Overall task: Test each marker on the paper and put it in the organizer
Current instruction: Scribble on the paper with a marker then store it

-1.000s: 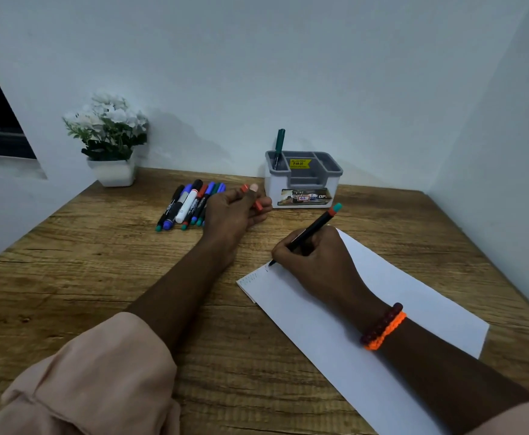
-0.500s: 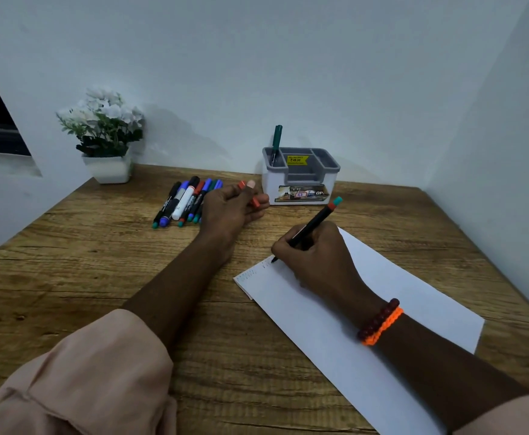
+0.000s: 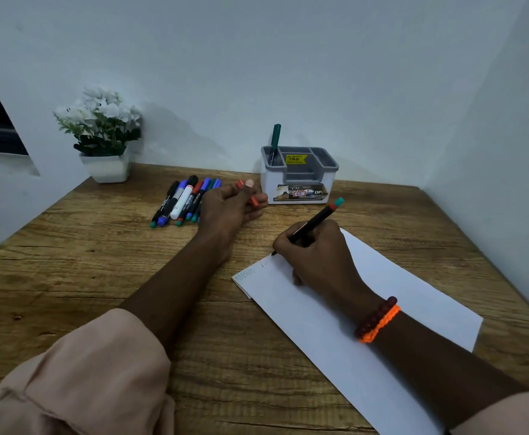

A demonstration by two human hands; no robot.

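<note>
My right hand (image 3: 318,255) grips a black marker (image 3: 315,222) with a red and teal end, its tip on the far left corner of the white paper (image 3: 366,321), beside small pen marks. My left hand (image 3: 230,208) rests on the table and holds the marker's red cap (image 3: 250,196) between thumb and fingers. Several capped markers (image 3: 183,202) lie in a row to the left of that hand. The grey and white organizer (image 3: 299,175) stands at the back, with one green marker (image 3: 275,142) upright in its left compartment.
A white pot of white flowers (image 3: 103,136) stands in the back left corner. Walls close in the wooden table (image 3: 100,271) at the back and right. A dark window opening is at the far left.
The marker tip has shifted slightly along the top of the paper. The left hand keeps holding the cap in the same place.
</note>
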